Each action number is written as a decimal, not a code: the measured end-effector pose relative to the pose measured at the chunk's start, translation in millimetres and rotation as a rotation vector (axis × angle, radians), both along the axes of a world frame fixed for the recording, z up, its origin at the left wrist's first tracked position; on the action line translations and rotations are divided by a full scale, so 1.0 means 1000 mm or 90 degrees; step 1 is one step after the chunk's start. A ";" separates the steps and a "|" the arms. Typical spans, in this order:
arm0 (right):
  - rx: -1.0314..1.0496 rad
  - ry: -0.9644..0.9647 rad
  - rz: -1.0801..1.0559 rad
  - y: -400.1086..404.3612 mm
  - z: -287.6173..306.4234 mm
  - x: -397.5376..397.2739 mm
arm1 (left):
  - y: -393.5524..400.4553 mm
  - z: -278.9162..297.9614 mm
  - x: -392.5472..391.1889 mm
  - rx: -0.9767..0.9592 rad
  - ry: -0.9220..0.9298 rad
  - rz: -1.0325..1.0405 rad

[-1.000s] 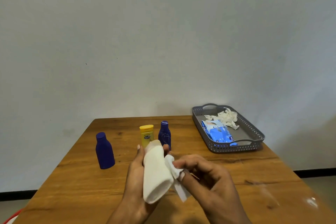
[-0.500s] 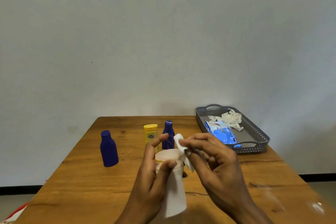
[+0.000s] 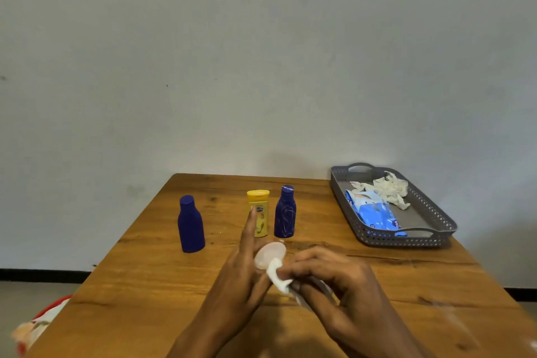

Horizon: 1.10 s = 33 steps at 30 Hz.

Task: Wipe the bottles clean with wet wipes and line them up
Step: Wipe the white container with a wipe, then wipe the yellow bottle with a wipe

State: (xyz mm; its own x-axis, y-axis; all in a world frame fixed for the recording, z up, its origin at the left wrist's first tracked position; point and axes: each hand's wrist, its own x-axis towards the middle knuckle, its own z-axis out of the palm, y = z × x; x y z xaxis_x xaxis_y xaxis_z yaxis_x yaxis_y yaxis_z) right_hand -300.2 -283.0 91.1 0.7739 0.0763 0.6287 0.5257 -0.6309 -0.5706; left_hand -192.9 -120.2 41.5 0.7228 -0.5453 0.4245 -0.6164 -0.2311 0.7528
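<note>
My left hand (image 3: 238, 279) holds a white bottle (image 3: 268, 254) above the table's near middle, its round end turned toward the far side and the forefinger stretched out past it. My right hand (image 3: 340, 288) pinches a white wet wipe (image 3: 277, 275) against that end of the bottle. Most of the bottle's body is hidden by both hands. Behind them stand a yellow bottle (image 3: 259, 218) and a blue bottle (image 3: 285, 212) side by side, and another blue bottle (image 3: 190, 224) stands apart to the left.
A grey basket tray (image 3: 436, 227) at the back right of the wooden table (image 3: 139, 285) holds a blue wet-wipe pack (image 3: 374, 212) and crumpled used wipes (image 3: 386, 187). A red and white object (image 3: 40, 320) lies on the floor beyond the left edge.
The white bottle has been turned so its round end faces away. My right hand moved the wipe from the bottle's side down onto that end. My left forefinger straightened.
</note>
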 end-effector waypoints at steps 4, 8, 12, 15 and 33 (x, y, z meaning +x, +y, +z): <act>0.003 0.039 -0.026 -0.012 -0.015 0.005 | 0.012 -0.014 0.039 -0.009 0.033 0.099; 0.017 0.069 -0.036 -0.019 -0.027 0.012 | 0.015 -0.018 0.079 0.066 0.021 0.153; 0.027 0.077 -0.044 -0.024 -0.037 0.017 | 0.012 -0.012 0.114 0.121 -0.004 0.186; 0.035 0.070 -0.042 -0.027 -0.043 0.021 | 0.007 -0.006 0.132 0.180 -0.025 0.209; 0.089 0.110 -0.039 -0.043 -0.053 0.016 | -0.017 0.007 0.152 0.418 -0.088 0.285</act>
State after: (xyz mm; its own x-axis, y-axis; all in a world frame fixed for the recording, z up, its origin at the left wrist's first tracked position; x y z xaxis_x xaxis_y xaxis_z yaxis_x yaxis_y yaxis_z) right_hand -283.9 -325.6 38.4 0.8715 -0.0527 0.4876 0.3759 -0.5666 -0.7333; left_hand -40.5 -137.5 48.2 0.8966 -0.3847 0.2195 -0.4374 -0.8472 0.3017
